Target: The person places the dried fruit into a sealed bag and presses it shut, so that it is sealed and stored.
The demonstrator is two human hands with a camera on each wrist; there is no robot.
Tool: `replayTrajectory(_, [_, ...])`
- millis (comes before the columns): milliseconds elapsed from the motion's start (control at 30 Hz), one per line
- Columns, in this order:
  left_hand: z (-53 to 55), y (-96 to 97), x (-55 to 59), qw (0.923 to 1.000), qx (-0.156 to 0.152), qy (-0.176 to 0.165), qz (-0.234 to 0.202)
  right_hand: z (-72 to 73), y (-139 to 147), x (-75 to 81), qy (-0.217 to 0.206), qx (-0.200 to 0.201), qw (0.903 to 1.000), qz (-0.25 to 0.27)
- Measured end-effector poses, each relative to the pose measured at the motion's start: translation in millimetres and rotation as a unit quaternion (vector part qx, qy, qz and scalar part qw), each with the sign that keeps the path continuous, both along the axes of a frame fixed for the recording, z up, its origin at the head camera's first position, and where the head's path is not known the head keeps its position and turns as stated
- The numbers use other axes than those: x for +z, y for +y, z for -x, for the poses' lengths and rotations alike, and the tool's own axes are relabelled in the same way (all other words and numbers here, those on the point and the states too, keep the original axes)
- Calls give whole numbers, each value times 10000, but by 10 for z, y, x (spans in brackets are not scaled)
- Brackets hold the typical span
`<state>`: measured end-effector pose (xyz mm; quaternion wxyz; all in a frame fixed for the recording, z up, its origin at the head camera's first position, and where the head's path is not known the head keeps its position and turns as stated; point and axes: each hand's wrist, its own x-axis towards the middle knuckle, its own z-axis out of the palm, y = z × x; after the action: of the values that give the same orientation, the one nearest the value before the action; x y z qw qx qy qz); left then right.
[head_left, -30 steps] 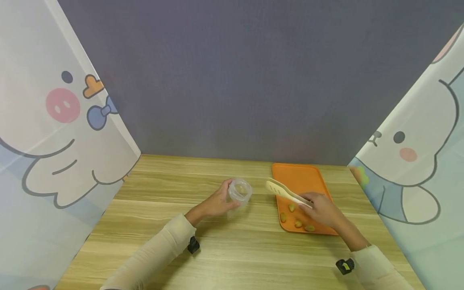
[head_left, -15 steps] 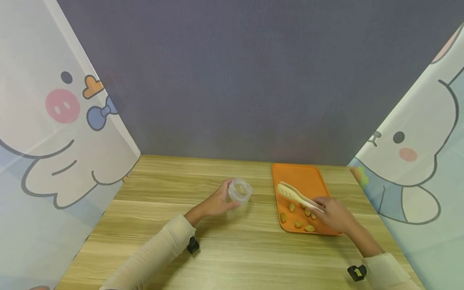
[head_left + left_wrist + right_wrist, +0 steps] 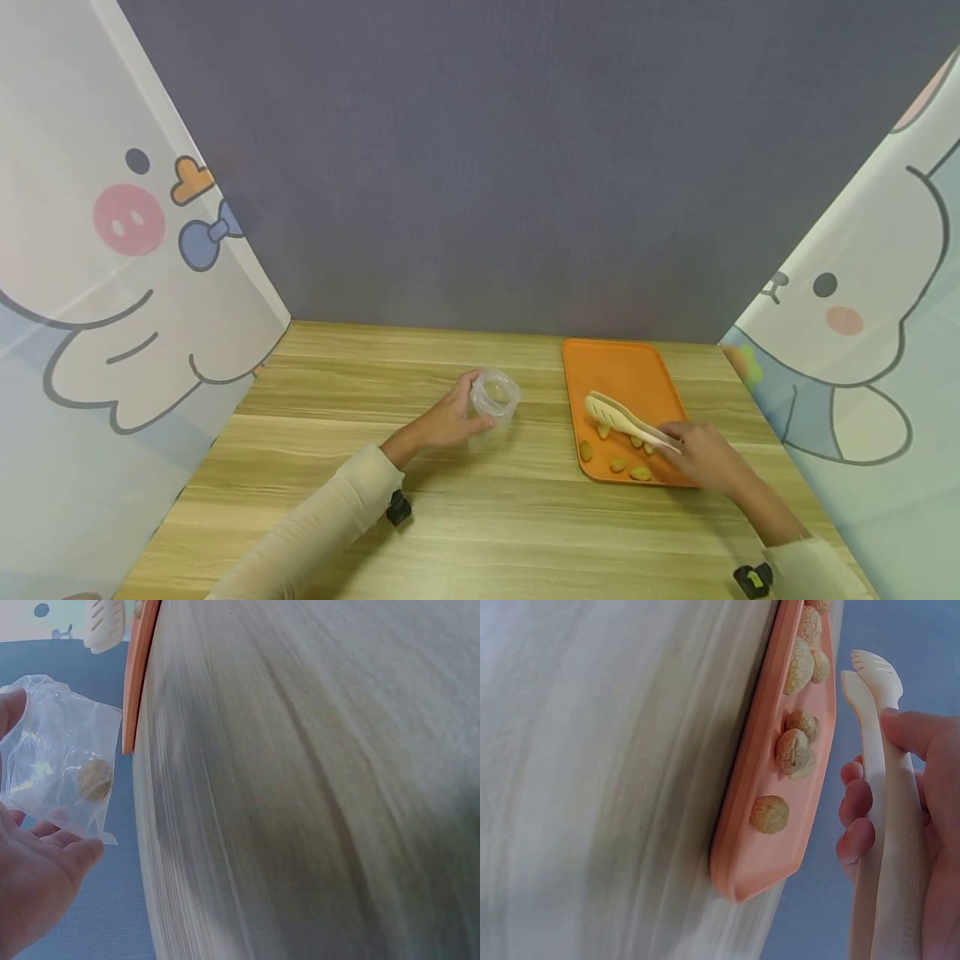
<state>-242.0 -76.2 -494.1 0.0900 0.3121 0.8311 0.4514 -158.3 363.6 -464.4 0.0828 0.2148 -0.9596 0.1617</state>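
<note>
My left hand grips a clear plastic bag by its side, left of the tray. Inside the bag, near its bottom edge, rests a wrinkled tan ball. My right hand holds cream tongs with slotted tips, above the orange tray. In the right wrist view, thumb and fingers wrap the tongs, and their tips stand slightly apart with nothing between them. Several wrinkled tan balls lie on the tray, some partly hidden below the tongs in the head view.
A wood-grain table carries everything. Behind it rises a dark grey panel. Cartoon-printed sheets stand at the left and right. A strip of table separates the bag from the tray.
The right hand has carried the tongs rightward and toward the near side, from the tray's left edge to over the tan balls. The left hand and bag have hardly moved.
</note>
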Motion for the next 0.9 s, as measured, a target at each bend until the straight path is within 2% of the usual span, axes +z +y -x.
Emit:
replayTrajectory(600, [3, -12, -28, 9999, 42, 117, 24, -88, 72, -22, -671, -243, 9974, 23])
replayTrajectory(900, [-1, -29, -41, 9999, 21, 133, 38, -94, 64, -34, -590, -266, 9978, -115])
